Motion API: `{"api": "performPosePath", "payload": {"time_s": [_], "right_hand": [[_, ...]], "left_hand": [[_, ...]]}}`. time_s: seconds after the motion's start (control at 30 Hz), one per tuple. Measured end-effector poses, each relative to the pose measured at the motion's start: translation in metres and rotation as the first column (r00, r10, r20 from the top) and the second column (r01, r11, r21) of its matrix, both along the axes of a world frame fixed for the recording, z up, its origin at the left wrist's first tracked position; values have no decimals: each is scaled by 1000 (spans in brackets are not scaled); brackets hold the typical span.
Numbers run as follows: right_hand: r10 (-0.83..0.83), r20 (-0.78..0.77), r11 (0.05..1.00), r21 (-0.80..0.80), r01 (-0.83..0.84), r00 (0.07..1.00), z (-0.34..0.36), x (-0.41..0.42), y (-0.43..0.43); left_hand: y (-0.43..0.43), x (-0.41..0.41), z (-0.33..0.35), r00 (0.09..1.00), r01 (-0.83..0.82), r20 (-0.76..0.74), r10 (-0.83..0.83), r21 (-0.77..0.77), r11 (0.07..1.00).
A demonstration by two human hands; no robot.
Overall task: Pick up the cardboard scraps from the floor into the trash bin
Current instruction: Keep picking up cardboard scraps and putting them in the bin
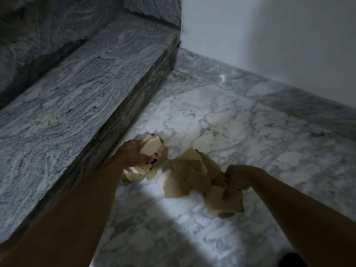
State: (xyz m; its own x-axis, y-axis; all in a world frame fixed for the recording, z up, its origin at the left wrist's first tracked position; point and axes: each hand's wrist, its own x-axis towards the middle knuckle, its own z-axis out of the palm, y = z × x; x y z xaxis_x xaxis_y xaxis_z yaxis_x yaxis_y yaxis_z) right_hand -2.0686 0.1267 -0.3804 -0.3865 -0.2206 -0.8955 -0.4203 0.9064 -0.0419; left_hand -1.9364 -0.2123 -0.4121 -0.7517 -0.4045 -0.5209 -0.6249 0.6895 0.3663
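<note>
Marble floor [231,122], lower centre, is littered with cardboard scraps [179,182], clutched within curled fingers of left hand [133,153] and right hand [238,178].

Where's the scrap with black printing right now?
Head view, left of centre: the printed scrap is in the left hand, beside the stone step, left of the other scraps.

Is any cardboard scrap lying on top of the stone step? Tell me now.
No, the cardboard scraps are all down at the marble floor, beside the stone step, none on its top.
</note>
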Motion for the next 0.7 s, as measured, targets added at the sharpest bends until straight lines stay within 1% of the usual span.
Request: {"api": "performPosePath", "payload": {"time_s": [0.03,0.1,0.17,0.23,0.27,0.3,0.33,0.4,0.43,0.5,0.57,0.7], "right_hand": [[5,20,998,63,-6,1000,6,-3,5],[33,12,990,136,-34,999,21,-9,13],[30,-2,985,168,-30,1000,38,-17,17],[23,9,986,167,-25,1000,52,-24,15],[5,21,990,138,-8,1000,57,-25,11],[-35,34,997,70,32,999,57,-26,5],[-94,46,995,-31,95,995,57,-25,-2],[-223,67,939,-254,233,973,45,-19,-21],[-248,54,913,-321,252,967,39,-13,-32],[-213,-24,921,-340,193,977,18,3,-55],[-165,-108,939,-322,122,980,-9,22,-67],[-170,-245,951,-295,94,954,-32,48,-73]], "left_hand": [[1,1,1,1000,-3,-4,3,2,1000],[3,2,2,1000,-9,-14,9,3,1000],[4,3,3,1000,-19,-21,19,11,1000],[5,4,4,999,-37,-26,37,22,999],[6,4,4,998,-48,-30,48,26,999],[7,5,4,998,-55,-38,56,31,998],[7,6,3,997,-65,-45,67,40,997],[10,7,3,994,-86,-57,89,62,994],[10,7,3,994,-89,-62,93,67,994],[10,8,1,993,-94,-68,99,73,993],[10,9,0,992,-102,-71,107,72,992],[9,9,-5,990,-105,-93,110,53,993]]}}
